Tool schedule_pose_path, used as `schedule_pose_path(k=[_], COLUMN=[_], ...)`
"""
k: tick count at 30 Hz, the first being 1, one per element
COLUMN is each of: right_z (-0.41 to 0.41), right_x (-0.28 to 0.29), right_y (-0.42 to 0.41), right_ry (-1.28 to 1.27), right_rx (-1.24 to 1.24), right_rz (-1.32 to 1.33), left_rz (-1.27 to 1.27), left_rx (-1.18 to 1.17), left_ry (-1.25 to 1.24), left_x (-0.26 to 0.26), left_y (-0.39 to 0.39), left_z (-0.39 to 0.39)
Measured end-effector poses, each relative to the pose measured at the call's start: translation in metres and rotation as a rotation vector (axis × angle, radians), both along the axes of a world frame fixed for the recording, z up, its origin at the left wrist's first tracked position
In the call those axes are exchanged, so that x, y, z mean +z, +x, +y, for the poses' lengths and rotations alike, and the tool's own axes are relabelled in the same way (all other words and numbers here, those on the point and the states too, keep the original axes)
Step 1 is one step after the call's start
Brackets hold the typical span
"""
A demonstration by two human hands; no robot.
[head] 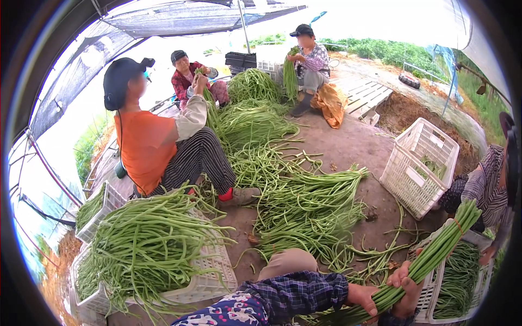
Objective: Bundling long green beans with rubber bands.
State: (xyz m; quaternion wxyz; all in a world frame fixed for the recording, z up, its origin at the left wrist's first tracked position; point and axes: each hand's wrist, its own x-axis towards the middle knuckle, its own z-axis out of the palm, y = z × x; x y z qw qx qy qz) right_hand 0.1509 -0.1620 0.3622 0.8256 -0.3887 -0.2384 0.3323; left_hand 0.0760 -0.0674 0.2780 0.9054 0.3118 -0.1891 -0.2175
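Observation:
A bundle of yardlong beans (432,252), tied near its upper end with a reddish band, slants across the lower right. My left hand (364,298) grips its lower part, thumb lying over the stalks. Higher up the same bundle, my right hand (408,287) wraps around it with bent fingers. The lower ends run out of sight towards the bottom edge. On the ground just past my knee lies a spread pile of long beans (306,208), part of it gathered into bunches with their ends together.
A white plastic crate (214,279) at left overflows with beans. At right stand a tilted crate (420,167) and a bean-filled crate (428,291) beside a person (485,183). A person in orange (147,150) sits left; two more people handle beans behind heaps (257,118).

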Motion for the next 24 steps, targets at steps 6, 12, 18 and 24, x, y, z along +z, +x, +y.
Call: schedule_pose_path(k=[6, 12, 18, 24], right_z=[-0.006, -0.012, -0.008, -0.007], right_x=[0.010, 0.005, 0.008, 0.003], right_y=[0.010, 0.017, 0.012, 0.015], right_ry=[0.075, 0.082, 0.018, 0.011], right_rx=[-0.078, -0.076, -0.070, -0.021], right_rz=[-0.013, -0.046, -0.085, 0.020], left_rz=[-0.042, -0.061, -0.090, -0.080], left_rx=[0.003, -0.010, 0.002, -0.030], left_ry=[0.170, 0.199, 0.288, 0.213], left_x=[-0.027, -0.059, -0.054, -0.059], left_y=[0.005, 0.017, 0.014, 0.019], left_z=[-0.009, -0.024, -0.016, -0.013])
